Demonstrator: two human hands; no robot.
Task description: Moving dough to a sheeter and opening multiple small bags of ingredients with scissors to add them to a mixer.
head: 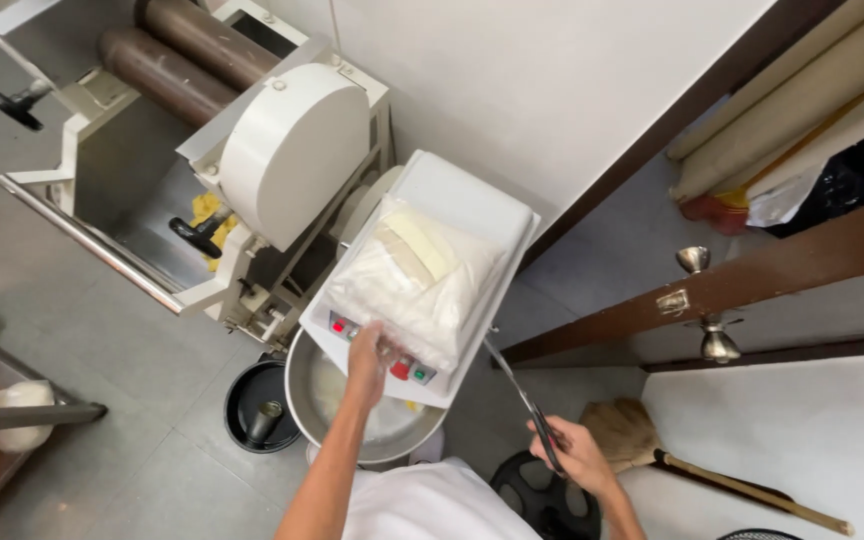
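Note:
A clear plastic bag of white powder lies on top of a white mixer housing with red and green buttons at its near edge. My left hand rests on the bag's near corner, fingers closed on the plastic. My right hand grips the black handles of a pair of scissors, whose blades point up toward the bag's right edge without touching it. Below the housing sits a steel mixing bowl with pale contents.
A white dough roller machine with brown rollers stands at the left, yellow dough bits inside. A black bucket sits beside the bowl. A broom, a brown door with a metal knob and rolled paper are on the right.

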